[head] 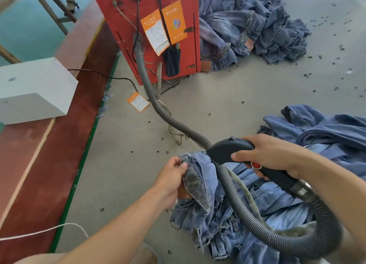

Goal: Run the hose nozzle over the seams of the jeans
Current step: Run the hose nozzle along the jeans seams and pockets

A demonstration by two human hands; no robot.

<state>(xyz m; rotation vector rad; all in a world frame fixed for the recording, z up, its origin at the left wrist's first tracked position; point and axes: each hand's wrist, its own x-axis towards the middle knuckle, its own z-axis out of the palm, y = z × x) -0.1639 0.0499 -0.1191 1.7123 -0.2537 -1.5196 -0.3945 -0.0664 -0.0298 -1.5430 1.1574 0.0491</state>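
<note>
Black plastic hose nozzle [227,151] with a red button [256,165], gripped in the right hand [273,157], fingers [240,157] curled round its handle, tip touching the raised fold of the faded blue denim jeans [200,172]. Jeans bunched on the grey concrete floor [217,97], upper edge pinched between thumb and fingers [177,161] of the left hand [170,176], just beside the nozzle tip. Grey ribbed hose [247,210] looped from the rear of the handle, down across the jeans and under the nozzle, then away over the floor to a red metal cabinet [122,16]. Orange paper tags [174,20] hung on the cabinet, another orange tag [138,101] lying on the floor. Heap of blue denim garments [251,24] behind the cabinet, a second blue pile [320,131] beyond the right hand. White box [35,85] on a red-brown platform [59,135] to the left; dark scraps [336,88] scattered over the floor.
</note>
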